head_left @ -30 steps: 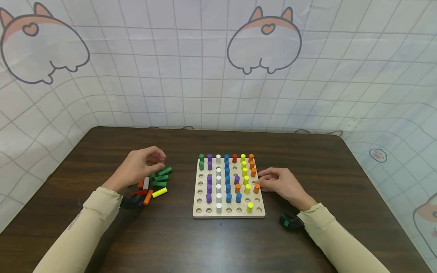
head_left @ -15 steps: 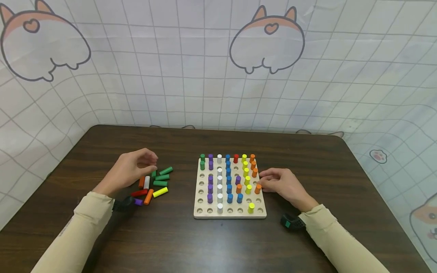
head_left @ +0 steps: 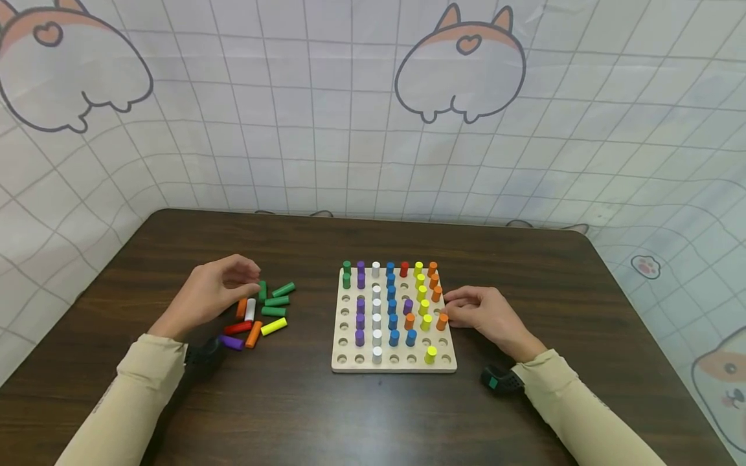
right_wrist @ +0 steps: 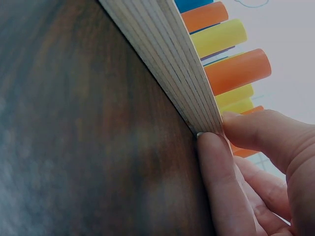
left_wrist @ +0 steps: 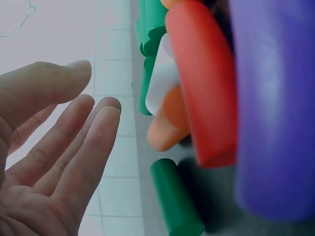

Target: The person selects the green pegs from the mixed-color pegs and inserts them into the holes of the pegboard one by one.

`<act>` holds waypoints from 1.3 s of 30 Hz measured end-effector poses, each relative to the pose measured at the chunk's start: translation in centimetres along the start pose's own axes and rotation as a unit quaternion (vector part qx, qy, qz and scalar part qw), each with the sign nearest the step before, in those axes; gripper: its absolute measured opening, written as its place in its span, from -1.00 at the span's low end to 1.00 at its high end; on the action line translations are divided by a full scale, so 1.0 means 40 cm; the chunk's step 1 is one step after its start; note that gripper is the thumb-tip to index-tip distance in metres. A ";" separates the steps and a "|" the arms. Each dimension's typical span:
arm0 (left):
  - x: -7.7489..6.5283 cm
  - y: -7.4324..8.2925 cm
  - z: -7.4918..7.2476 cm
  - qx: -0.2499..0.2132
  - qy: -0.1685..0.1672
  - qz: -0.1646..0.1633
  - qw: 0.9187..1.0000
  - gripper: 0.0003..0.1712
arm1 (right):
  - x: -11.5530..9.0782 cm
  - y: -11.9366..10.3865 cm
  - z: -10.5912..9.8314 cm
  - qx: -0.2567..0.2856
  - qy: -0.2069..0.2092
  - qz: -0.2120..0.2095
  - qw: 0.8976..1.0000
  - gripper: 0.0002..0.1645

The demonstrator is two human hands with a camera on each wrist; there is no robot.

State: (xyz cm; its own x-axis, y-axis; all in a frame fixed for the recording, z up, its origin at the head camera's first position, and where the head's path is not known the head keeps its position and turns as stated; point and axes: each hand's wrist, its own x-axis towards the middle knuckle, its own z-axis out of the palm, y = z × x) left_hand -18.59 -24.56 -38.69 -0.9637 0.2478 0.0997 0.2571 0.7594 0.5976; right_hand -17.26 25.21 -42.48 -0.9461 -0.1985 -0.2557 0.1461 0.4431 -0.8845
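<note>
My left hand (head_left: 206,294), fingers loosely bent and holding nothing, hovers at the left of a pile of loose coloured pegs. The pile has several green pegs (head_left: 274,311), a yellow peg (head_left: 274,326), a red peg (left_wrist: 204,88), a purple peg (left_wrist: 275,123), a white peg (head_left: 250,309) and orange pegs (head_left: 253,334). On the right, my right hand (head_left: 486,318) grips the edge of a light wooden pegboard (head_left: 394,369). Its thumb lies along the top edge and a finger against the layered side, beside an upright orange peg (right_wrist: 238,72).
Upright pegs stand in columns on the board: green (head_left: 346,281), purple (head_left: 360,321), white (head_left: 376,292), blue (head_left: 392,307), yellow (head_left: 423,307) and orange, with one red (head_left: 405,268) at the back. Several holes are bare. A gridded cloth (head_left: 350,129) hangs behind the dark wooden table (head_left: 291,414).
My left hand has drawn back leftward from over the loose pegs, uncovering the purple, red and orange ones. The right hand stays at the board's edge.
</note>
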 end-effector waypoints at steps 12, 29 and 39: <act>-0.004 -0.018 -0.002 -0.008 0.005 -0.009 1.000 -0.69 | -0.002 -0.008 0.000 -0.013 0.000 0.008 1.000 -0.48; -0.009 -0.057 -0.039 -0.003 -0.017 -0.024 1.000 -0.60 | -0.006 -0.006 -0.007 0.003 -0.010 -0.001 1.000 -0.42; -0.020 -0.083 -0.051 0.030 -0.061 -0.051 0.996 -0.49 | -0.003 -0.003 -0.004 0.006 -0.014 -0.001 1.000 -0.41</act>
State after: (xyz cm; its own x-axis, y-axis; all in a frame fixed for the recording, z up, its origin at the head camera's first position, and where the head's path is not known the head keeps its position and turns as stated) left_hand -18.82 -28.50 -39.15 -0.9699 0.2362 -0.0588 0.1657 0.8179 0.5510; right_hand -17.21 25.35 -42.29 -0.9379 -0.2247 -0.2644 0.1472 0.4324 -0.8896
